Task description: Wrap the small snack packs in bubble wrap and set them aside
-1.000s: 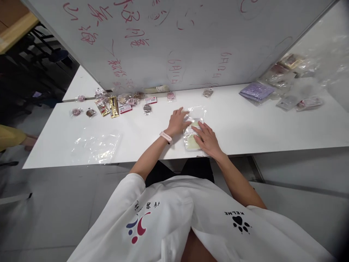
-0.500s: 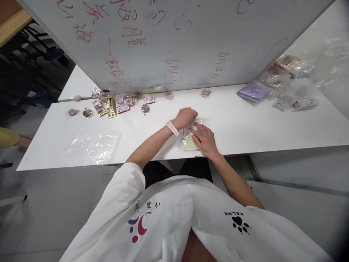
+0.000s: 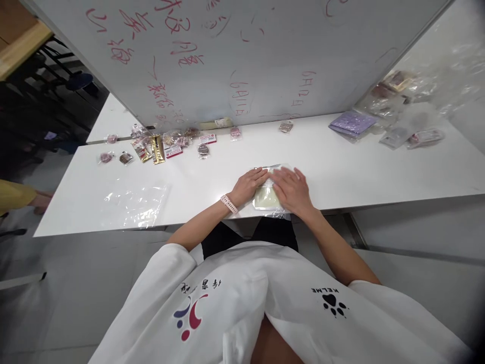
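A clear plastic packet [image 3: 266,198] with a pale yellow-green panel lies flat near the table's front edge. My left hand [image 3: 247,186] rests on its upper left side, palm down with the fingers stretched out. On the packet's upper right lies my right hand [image 3: 293,189], flat and slightly blurred, its fingers spread. Between the two hands some printed text shows through the film. The packet's upper part is partly hidden by my fingers.
A whiteboard [image 3: 265,65] with red writing stands along the back of the white table [image 3: 212,192]. Small wrapped snacks [image 3: 172,139] lie at the back left, and a clear plastic bag [image 3: 138,202] lies in front. Purple packets [image 3: 352,124] and more bags [image 3: 401,121] are at right.
My left hand has opened from a closed, raised-wrist pose above the packet and now lies flat on its left side. My right hand has slid slightly right, still flat.
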A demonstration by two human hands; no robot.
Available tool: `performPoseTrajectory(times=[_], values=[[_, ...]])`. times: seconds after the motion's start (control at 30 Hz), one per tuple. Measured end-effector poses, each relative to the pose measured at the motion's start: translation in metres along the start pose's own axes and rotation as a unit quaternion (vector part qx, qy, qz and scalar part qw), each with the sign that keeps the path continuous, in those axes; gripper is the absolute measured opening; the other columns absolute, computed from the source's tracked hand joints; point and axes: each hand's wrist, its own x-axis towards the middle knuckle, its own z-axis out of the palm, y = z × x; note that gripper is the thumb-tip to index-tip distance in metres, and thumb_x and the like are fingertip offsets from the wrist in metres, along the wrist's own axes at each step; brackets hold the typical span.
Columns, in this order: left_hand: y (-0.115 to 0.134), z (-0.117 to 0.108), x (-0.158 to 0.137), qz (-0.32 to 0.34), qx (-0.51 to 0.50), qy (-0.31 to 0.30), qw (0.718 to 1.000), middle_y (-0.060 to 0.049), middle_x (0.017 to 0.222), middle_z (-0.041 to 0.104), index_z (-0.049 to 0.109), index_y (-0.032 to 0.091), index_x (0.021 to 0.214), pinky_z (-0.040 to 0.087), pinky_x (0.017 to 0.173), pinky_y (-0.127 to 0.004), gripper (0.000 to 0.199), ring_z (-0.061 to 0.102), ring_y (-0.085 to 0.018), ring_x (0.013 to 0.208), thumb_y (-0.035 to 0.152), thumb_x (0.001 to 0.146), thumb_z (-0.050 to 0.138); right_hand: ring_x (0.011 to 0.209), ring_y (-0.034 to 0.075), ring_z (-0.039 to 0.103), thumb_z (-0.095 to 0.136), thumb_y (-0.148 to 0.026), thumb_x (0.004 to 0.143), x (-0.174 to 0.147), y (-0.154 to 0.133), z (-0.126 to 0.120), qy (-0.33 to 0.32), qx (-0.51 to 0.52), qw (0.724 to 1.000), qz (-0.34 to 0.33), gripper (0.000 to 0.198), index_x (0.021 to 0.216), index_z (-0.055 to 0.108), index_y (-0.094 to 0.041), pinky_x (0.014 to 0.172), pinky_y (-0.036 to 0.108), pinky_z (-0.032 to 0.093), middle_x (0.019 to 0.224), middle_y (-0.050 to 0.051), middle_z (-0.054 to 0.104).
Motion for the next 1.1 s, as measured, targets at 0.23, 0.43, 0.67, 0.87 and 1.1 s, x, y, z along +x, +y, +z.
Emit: performPoseTrajectory(times=[0.23,0.43,0.67,0.87,1.1], values=[[0.054,-0.016,-0.062,0.048,0.005,-0.01,0.999,-0.015,0.15,0.05,0.049,0.015,0.139,0.028,0.122,-0.058,0.048,0.035,-0.03,0.148,0.033,0.095,0.056,0.139,0.022,0.045,0.03,-0.032,0.104,-0.003,0.001,0.012,-0.101,0.037,0.994,0.028,0.047,0.146,0.049,-0.022,0.115,0.045,0.032,0.152,0.004,0.049],[0.068,-0.004,-0.067,0.058,0.058,-0.006,0.997,-0.011,0.131,0.065,0.06,0.018,0.116,0.04,0.113,-0.05,0.022,0.056,-0.024,0.129,0.018,0.098,0.048,0.133,0.023,0.049,0.035,-0.032,0.103,0.004,0.001,0.005,-0.09,0.08,0.992,0.045,0.041,0.134,0.061,-0.022,0.111,0.044,0.034,0.145,0.005,0.056],[0.064,0.004,-0.053,0.082,0.063,0.068,0.992,-0.005,0.112,0.073,0.064,0.018,0.088,0.05,0.095,-0.037,0.024,0.065,-0.019,0.108,0.01,0.098,0.044,0.105,0.026,0.058,0.064,-0.033,0.083,0.087,0.033,-0.008,-0.234,0.164,0.957,0.055,0.016,0.081,0.071,-0.02,0.094,0.041,0.043,0.103,0.007,0.071],[0.056,0.007,-0.059,0.061,0.033,0.06,0.996,-0.006,0.118,0.071,0.067,0.02,0.093,0.049,0.096,-0.039,0.022,0.062,-0.019,0.114,0.009,0.096,0.048,0.09,0.023,0.064,0.082,-0.045,0.062,0.151,0.051,-0.006,-0.512,0.249,0.82,0.048,0.05,0.105,0.071,-0.02,0.077,0.034,0.049,0.102,0.007,0.071],[0.055,0.01,-0.062,0.033,0.032,0.101,0.994,-0.005,0.116,0.07,0.067,0.022,0.091,0.051,0.096,-0.044,0.018,0.061,-0.023,0.115,0.01,0.093,0.053,0.089,0.024,0.068,0.088,-0.05,0.054,0.139,0.048,-0.009,-0.614,0.34,0.706,0.098,0.059,0.1,0.072,-0.018,0.074,0.031,0.054,0.1,0.006,0.074]])
